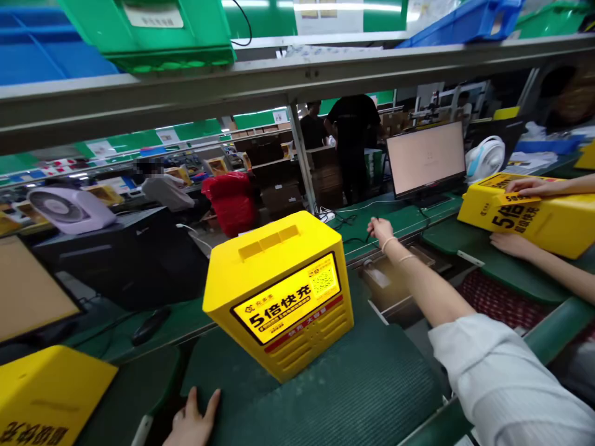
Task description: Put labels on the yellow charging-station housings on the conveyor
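Observation:
A yellow box [279, 291] with a black and yellow label and a QR code stands on the green ribbed mat [334, 396] in front of me. My left hand [193, 421] lies flat on the mat's near left edge, fingers apart, holding nothing. My right hand [381, 230] reaches far forward past the box and pinches a thin black cable [357, 238] on the green bench. The white sleeve [502, 378] of my right arm fills the lower right.
A co-worker's hands [530, 186] rest on another yellow box [534, 217] at the right. A monitor [425, 158] stands behind. A third yellow box [46, 396] and a black mouse [151, 325] sit at the left. Fans, bins and people stand beyond.

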A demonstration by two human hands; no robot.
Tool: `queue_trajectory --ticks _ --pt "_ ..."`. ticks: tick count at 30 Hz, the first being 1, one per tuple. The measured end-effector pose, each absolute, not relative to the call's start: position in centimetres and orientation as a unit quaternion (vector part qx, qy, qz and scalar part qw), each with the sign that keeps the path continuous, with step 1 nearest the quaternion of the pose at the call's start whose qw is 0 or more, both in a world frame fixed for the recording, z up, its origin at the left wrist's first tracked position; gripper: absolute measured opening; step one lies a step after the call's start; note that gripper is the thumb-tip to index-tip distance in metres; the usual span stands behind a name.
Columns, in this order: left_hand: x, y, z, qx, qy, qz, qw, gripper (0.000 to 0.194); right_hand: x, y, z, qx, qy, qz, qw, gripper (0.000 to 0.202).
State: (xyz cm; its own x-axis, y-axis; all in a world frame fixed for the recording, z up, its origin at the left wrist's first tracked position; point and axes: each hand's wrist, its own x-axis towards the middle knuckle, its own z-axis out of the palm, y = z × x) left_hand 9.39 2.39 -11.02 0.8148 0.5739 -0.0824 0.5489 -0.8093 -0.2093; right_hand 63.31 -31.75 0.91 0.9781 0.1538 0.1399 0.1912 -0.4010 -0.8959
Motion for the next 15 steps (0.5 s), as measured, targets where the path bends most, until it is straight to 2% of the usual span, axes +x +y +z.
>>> queue_trajectory --ticks 4,7,11,15 --pt "13.5 -3.1 -9.4 -0.944 -0.290 0.132 0.084 0.068 66.2 -32.5 7.0 -0.748 -0.148 0.006 0.647 0.019" --pt "17.3 -7.3 -8.7 -0.949 -0.284 0.138 0.008 0.059 65.8 -35.0 10.7 -0.710 -0.210 0.056 0.670 0.016" --pt "21.7 -11.6 -9.0 -0.931 -0.322 0.101 -0.137 0.069 64.1 -41.2 14.7 -0.737 -0.240 0.064 0.629 0.033" --pt "24.8 -15.6 -9.6 -0.944 -0.238 0.084 -0.214 0.074 61.6 -47.2 17.0 -0.818 -0.198 -0.074 0.535 0.043"
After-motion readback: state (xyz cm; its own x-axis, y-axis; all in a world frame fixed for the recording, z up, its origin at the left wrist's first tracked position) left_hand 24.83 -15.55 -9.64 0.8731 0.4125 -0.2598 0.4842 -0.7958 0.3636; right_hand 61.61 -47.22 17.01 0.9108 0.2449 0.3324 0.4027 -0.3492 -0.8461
